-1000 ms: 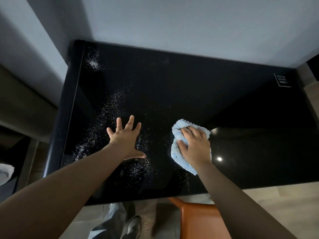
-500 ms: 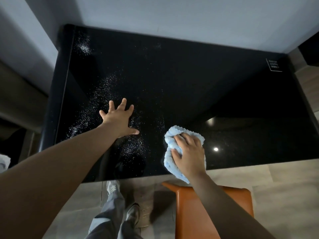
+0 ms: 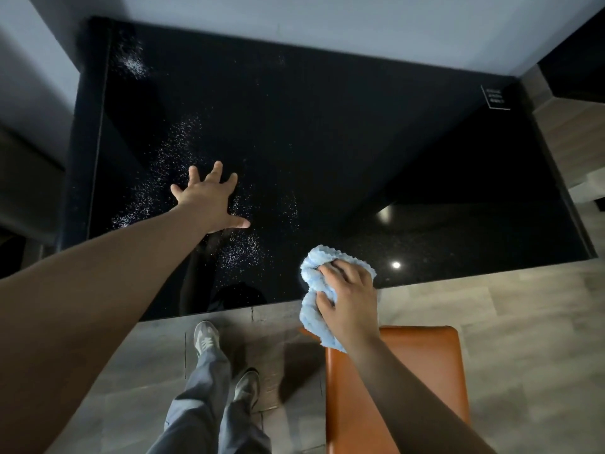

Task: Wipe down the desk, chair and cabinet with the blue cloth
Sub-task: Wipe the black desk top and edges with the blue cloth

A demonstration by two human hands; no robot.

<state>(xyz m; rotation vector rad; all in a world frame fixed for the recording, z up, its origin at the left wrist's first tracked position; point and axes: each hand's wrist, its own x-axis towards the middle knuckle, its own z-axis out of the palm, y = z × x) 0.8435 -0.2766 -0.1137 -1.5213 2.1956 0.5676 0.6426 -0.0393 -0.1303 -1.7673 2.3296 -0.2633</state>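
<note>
A glossy black desk fills the upper view, with pale specks scattered over its left half. My left hand lies flat on the desktop with fingers spread, among the specks. My right hand grips a bunched blue cloth at the desk's near edge, partly over the floor. An orange chair stands just below the cloth, in front of the desk, with my right forearm crossing its left side.
A pale wall backs the desk. Grey wood-look floor runs along the near side. My legs and shoes stand left of the chair. A small white label sits at the desk's far right corner.
My right hand has dragged the blue cloth toward me, from mid-desk to the near edge. The view has tilted down, showing more chair and floor. My left hand stays flat on the desk.
</note>
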